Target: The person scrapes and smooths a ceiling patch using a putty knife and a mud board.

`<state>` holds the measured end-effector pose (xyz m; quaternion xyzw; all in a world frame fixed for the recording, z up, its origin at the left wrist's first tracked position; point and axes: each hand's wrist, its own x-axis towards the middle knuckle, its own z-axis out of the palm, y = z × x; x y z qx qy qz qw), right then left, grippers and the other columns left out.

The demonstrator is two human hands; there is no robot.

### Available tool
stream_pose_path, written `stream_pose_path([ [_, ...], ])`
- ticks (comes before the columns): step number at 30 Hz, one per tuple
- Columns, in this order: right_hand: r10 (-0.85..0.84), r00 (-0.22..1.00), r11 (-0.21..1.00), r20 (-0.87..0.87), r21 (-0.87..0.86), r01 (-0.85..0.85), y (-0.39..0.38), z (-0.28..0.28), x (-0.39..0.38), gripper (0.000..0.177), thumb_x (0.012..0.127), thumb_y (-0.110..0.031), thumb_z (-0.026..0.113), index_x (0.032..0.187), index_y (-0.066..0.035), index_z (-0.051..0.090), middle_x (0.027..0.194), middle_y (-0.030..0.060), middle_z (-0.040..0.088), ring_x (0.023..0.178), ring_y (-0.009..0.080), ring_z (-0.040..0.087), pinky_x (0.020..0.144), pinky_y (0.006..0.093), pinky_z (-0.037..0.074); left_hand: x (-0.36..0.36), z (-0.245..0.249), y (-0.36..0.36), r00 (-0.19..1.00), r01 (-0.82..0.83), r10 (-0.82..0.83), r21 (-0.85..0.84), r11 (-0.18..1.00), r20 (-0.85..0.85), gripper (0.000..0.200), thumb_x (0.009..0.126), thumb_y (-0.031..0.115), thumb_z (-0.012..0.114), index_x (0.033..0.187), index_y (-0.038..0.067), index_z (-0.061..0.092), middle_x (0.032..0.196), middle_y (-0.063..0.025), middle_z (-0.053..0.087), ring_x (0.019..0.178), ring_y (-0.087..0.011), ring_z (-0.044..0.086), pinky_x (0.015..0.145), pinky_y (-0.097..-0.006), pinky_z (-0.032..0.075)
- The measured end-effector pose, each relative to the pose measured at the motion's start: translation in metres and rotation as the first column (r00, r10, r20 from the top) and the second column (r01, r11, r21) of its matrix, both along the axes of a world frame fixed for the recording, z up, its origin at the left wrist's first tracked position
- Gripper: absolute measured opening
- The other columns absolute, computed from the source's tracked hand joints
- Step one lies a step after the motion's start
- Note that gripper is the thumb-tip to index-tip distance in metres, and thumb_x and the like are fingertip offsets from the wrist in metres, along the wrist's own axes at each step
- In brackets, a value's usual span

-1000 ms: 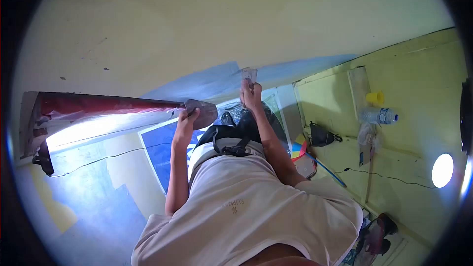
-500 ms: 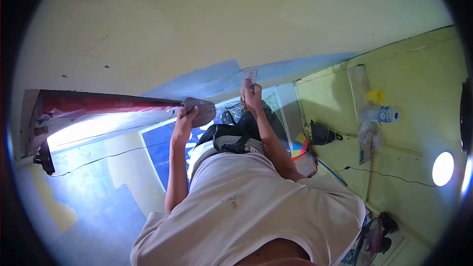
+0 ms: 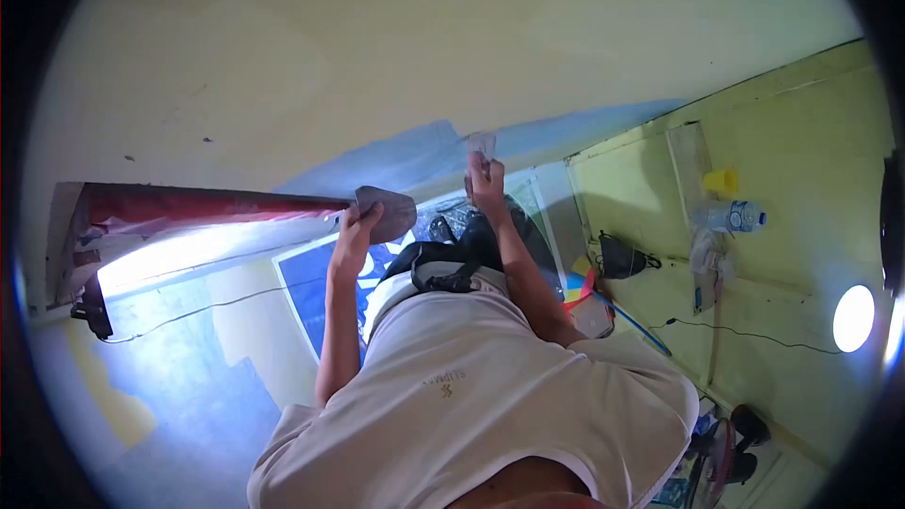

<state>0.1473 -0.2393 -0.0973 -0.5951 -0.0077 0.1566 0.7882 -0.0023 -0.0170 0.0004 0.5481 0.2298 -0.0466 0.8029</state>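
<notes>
While the right hand (image 3: pixel 486 181) clamps a putty knife (image 3: pixel 481 144) against the wall (image 3: pixel 377 57) at twelve o'clock, the left hand (image 3: pixel 356 226) grips a trowel (image 3: pixel 388 211) at ten, so skimming seems underway, needing flat, steady pressure next.

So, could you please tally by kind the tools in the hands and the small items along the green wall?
Scraper: 1
Grey plate: 1
Yellow cup: 1
Water bottle: 1
Black pouch: 1
Total: 5

trowel (image 3: pixel 386 212) in left hand (image 3: pixel 354 228) | scraper (image 3: pixel 482 144) above right hand (image 3: pixel 486 179), right of trowel | bottle (image 3: pixel 728 217) far right
</notes>
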Motion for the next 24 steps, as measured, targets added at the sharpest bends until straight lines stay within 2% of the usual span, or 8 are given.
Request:
stream_pose_path([
  [1,-0.078,0.997,0.994,-0.028,-0.085,0.075,0.005,-0.005,-0.002,0.039,0.099,-0.031,0.057,0.067,-0.010,0.050,0.048,-0.0061,0.042,0.038,0.0037,0.041,0.036,0.0244,0.029,0.005,0.004,0.001,0.999,0.002,-0.003,0.009,1.000,0.033,0.021,0.093,0.017,0.062,0.103,-0.002,0.065,0.098,-0.0049,0.067,0.090,-0.0131,0.061,0.083,-0.0294,0.048],
  [4,0.015,0.995,0.998,0.102,-0.059,-0.009,0.000,0.007,-0.004,0.039,0.100,-0.031,0.053,0.068,-0.009,0.047,0.048,-0.0014,0.043,0.035,0.0089,0.042,0.034,0.0255,0.032,0.011,-0.003,0.006,0.999,-0.038,0.038,0.061,0.997,-0.002,0.021,0.093,0.016,0.062,0.101,-0.003,0.066,0.096,-0.0048,0.068,0.087,-0.0125,0.062,0.081,-0.0290,0.048],
  [10,-0.009,0.999,0.999,0.047,-0.035,0.011,0.000,0.004,-0.007,0.038,0.100,-0.029,0.055,0.068,-0.009,0.049,0.047,-0.0042,0.043,0.037,0.0060,0.040,0.035,0.0249,0.029,0.008,0.004,-0.001,1.000,0.000,0.001,0.023,1.000,-0.022,0.023,0.093,0.016,0.061,0.105,-0.003,0.065,0.096,-0.0040,0.067,0.086,-0.0132,0.061,0.081,-0.0298,0.048],
  [11,-0.010,0.999,1.000,0.035,-0.019,0.011,0.000,0.009,-0.006,0.036,0.099,-0.029,0.056,0.069,-0.009,0.051,0.048,-0.0056,0.043,0.038,0.0046,0.040,0.036,0.0245,0.028,0.007,-0.010,0.004,1.000,0.008,-0.007,0.077,0.997,-0.015,0.025,0.093,0.018,0.064,0.108,-0.001,0.065,0.101,-0.0063,0.068,0.093,-0.0160,0.064,0.085,-0.0325,0.051],
  [14,0.021,0.999,1.000,0.026,0.022,-0.021,-0.003,-0.003,-0.005,0.036,0.099,-0.029,0.056,0.069,-0.009,0.051,0.049,-0.0056,0.044,0.040,0.0044,0.041,0.037,0.0243,0.029,0.006,-0.019,0.007,1.000,0.024,-0.024,0.022,0.999,0.002,0.025,0.093,0.019,0.064,0.108,-0.001,0.065,0.101,-0.0056,0.068,0.094,-0.0154,0.064,0.084,-0.0320,0.051],
  [17,0.027,0.999,0.995,0.041,-0.099,-0.023,-0.004,0.004,-0.002,0.038,0.100,-0.031,0.054,0.069,-0.009,0.047,0.048,-0.0014,0.043,0.035,0.0085,0.041,0.034,0.0255,0.032,0.004,-0.019,0.007,0.999,0.030,-0.031,0.075,0.997,0.009,0.024,0.093,0.018,0.063,0.108,-0.001,0.064,0.101,-0.0055,0.067,0.094,-0.0151,0.064,0.084,-0.0313,0.051],
  [20,0.002,0.999,1.000,0.054,0.003,-0.003,-0.001,-0.003,-0.006,0.038,0.100,-0.030,0.054,0.069,-0.009,0.048,0.048,-0.0015,0.043,0.035,0.0081,0.041,0.034,0.0255,0.032,0.009,-0.022,0.008,1.000,0.028,-0.028,0.064,0.998,0.003,0.025,0.093,0.018,0.063,0.109,-0.001,0.064,0.103,-0.0061,0.067,0.095,-0.0156,0.063,0.086,-0.0315,0.050],
  [24,-0.009,0.999,0.996,-0.037,-0.087,0.006,-0.006,-0.006,-0.005,0.037,0.100,-0.027,0.054,0.069,-0.008,0.048,0.047,-0.0020,0.041,0.035,0.0085,0.040,0.034,0.0257,0.032,0.009,-0.028,0.011,0.998,0.056,-0.055,0.107,0.993,-0.014,0.026,0.093,0.017,0.063,0.110,-0.002,0.063,0.103,-0.0068,0.067,0.095,-0.0161,0.063,0.087,-0.0322,0.049],
])
